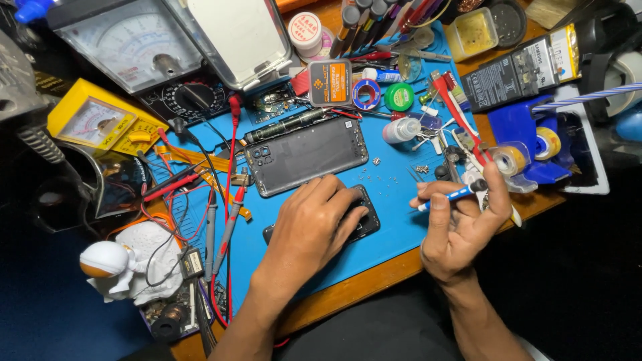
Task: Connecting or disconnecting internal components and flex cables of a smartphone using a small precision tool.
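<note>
Near the table's front edge, the left hand (311,227) presses flat, unclenched, on the phone (358,217) while the right hand (461,224) pinches a screwdriver (449,196); loose screws (421,169) nearby could scatter if brushed.

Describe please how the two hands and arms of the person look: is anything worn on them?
Both forearms are bare up to the frame's bottom edge, with no sleeves visible. The left hand and the right hand have no gloves, and no rings, watch or wristband can be seen. The fingernails are short.
</note>
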